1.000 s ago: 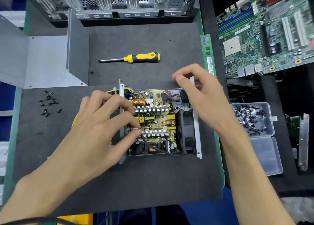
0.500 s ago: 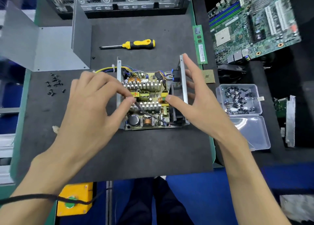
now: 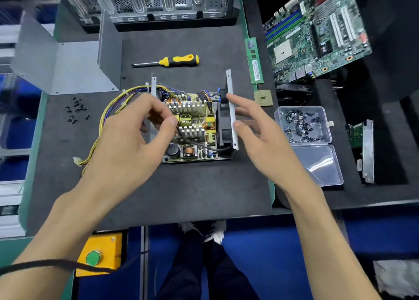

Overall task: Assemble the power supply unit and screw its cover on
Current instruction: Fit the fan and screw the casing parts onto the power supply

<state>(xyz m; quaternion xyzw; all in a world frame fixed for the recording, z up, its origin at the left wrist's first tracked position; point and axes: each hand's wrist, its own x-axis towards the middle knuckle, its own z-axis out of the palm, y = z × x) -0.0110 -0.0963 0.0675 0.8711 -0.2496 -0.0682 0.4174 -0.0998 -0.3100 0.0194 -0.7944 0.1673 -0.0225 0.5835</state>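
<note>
Both hands work the power supply unit (image 3: 195, 125): our left hand (image 3: 133, 138) pinches the black cable (image 3: 192, 141), while our right hand (image 3: 256, 129), now wide, has released the fan-side wall.

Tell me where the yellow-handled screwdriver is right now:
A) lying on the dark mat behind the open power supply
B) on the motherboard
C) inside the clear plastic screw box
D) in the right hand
A: the screwdriver lies untouched on the mat beyond the power supply, while the left hand pinches a black wire inside it and the right hand rests open at its fan-side wall.
</note>
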